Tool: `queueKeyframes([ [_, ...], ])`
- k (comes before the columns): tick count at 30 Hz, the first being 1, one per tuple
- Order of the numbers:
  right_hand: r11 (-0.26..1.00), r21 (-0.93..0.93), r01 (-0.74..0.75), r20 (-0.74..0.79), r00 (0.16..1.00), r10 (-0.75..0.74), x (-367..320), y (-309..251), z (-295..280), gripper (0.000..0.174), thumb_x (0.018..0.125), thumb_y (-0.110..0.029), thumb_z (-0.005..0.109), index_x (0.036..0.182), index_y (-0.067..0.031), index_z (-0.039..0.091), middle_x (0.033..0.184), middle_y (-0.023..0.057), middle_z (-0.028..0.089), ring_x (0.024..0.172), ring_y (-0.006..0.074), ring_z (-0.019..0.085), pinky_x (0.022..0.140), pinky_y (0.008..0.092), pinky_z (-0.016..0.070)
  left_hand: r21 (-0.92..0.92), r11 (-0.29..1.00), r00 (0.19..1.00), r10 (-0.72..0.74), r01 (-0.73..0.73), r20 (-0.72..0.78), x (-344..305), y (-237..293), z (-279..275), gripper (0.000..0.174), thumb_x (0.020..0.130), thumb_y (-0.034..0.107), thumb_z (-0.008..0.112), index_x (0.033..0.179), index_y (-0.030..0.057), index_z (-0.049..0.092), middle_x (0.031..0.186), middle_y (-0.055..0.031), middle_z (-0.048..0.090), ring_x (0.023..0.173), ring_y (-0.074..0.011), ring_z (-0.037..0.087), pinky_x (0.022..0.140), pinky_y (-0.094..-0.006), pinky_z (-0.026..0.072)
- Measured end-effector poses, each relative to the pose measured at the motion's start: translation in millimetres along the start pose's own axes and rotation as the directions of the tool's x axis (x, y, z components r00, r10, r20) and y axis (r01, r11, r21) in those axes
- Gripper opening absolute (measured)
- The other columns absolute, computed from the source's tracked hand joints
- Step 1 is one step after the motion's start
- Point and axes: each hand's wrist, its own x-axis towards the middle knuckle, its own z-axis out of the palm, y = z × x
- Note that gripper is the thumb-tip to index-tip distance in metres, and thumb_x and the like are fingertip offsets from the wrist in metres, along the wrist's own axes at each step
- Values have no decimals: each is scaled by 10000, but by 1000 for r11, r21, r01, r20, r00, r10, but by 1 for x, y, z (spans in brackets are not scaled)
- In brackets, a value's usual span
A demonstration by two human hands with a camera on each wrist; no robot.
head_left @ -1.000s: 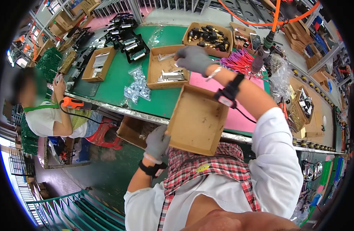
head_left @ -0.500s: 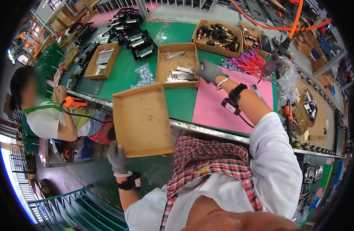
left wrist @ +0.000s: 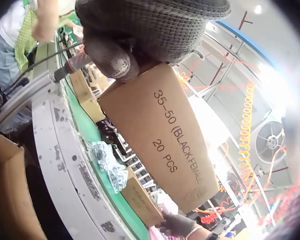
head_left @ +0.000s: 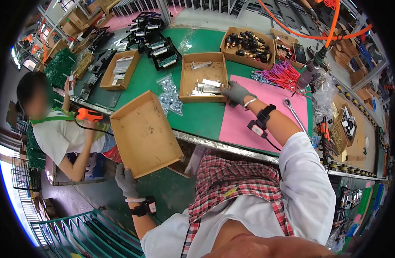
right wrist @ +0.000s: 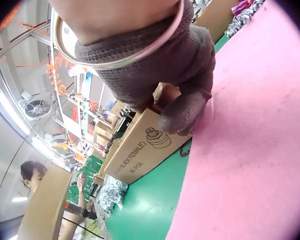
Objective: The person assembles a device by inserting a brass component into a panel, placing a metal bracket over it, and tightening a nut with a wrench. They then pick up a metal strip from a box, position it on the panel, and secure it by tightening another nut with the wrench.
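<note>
My gloved left hand (head_left: 126,182) grips a shallow cardboard box (head_left: 146,133) by its near corner. It is held tilted off the front of the bench, its inside showing only dark stains. In the left wrist view, the glove (left wrist: 155,35) clasps the edge of this box (left wrist: 160,130), whose printed underside faces the camera. On the green bench top, my gloved right hand (head_left: 239,93) grips the right wall of another cardboard box (head_left: 191,75) with flat metal parts (head_left: 208,86) in it. The right wrist view shows the thumb outside this box's printed wall (right wrist: 145,150).
A bag of small metal parts (head_left: 169,96) lies left of the gripped box. Beyond are a box of black fittings (head_left: 249,47) and red-purple wires (head_left: 283,73). A ratchet wrench (head_left: 294,112) lies on the pink sheet (head_left: 244,120). A person (head_left: 55,133) sits at the left.
My left hand has carried its box left, away from the apron, and tilted it. My right hand has moved from above the metal-parts box to its right wall. The wrench has come into view.
</note>
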Motion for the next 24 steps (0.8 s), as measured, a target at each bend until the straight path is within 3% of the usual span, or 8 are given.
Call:
queueKeyframes([
  [1, 1000, -13, 7, -35, 999, -7, -5, 4, -2, 544, 815, -297, 552, 1187, 53, 365, 779, 147, 600, 515, 184, 599, 459, 288, 492, 72, 942, 944, 330, -328, -19, 10, -14, 4, 115, 801, 95, 456, 742, 15, 513, 565, -3, 388, 449, -74, 353, 391, -262, 299],
  [5, 985, 125, 122, -17, 993, -121, -40, 26, -14, 546, 834, -283, 556, 1259, 5, 371, 786, 112, 582, 571, 156, 589, 488, 278, 498, -404, 912, 976, 27, 64, 216, 16, 32, 38, 155, 838, 120, 416, 813, 7, 520, 671, -23, 514, 673, -88, 539, 547, -233, 450],
  [8, 964, 222, 145, 56, 985, -161, -77, 49, -29, 473, 847, -236, 549, 1249, -20, 421, 778, 82, 565, 592, 136, 577, 493, 266, 498, -270, 961, 951, 131, -53, 281, 28, 70, 67, 137, 825, 111, 418, 803, 27, 524, 626, -3, 472, 413, -69, 421, 326, -207, 334],
  [9, 957, 245, 155, 67, 982, -177, -89, 59, -34, 426, 851, -211, 543, 1224, -24, 453, 774, 70, 560, 594, 131, 573, 495, 260, 498, -280, 958, 935, 37, 68, 353, 21, 97, 71, 146, 823, 108, 420, 821, 21, 537, 645, -7, 492, 410, -72, 435, 325, -216, 344],
  [14, 899, 412, 144, -51, 989, -135, -146, 91, -50, 380, 838, -173, 524, 1182, -14, 494, 820, 57, 566, 624, 110, 561, 502, 238, 483, -315, 948, 900, 183, -54, 396, 18, 101, 93, 190, 838, 153, 468, 892, 1, 569, 675, -25, 527, 508, -90, 503, 413, -236, 406],
  [16, 912, 393, 115, -64, 993, -98, -156, 102, -44, 381, 830, -119, 488, 1195, -13, 478, 813, 53, 563, 620, 107, 564, 496, 230, 484, -169, 902, 849, 432, -398, 303, 21, 70, 95, 227, 838, 171, 488, 946, -15, 561, 714, -38, 544, 628, -112, 530, 545, -266, 433],
  [20, 883, 451, 131, 42, 985, -168, -166, 132, -25, 377, 823, -112, 487, 1185, -8, 478, 809, 43, 551, 617, 109, 542, 515, 246, 477, -202, 977, 909, 141, -64, 393, -4, 45, 86, 239, 829, 163, 491, 953, -30, 555, 744, -60, 549, 708, -135, 525, 628, -286, 422],
  [24, 975, 88, 203, 28, 978, -206, -172, 138, -11, 369, 795, -136, 501, 1147, -28, 525, 769, 69, 587, 652, 116, 569, 578, 279, 470, -235, 970, 864, 62, 65, 499, -3, 70, 90, 223, 814, 154, 490, 916, -32, 559, 734, -63, 545, 693, -122, 519, 610, -282, 423],
])
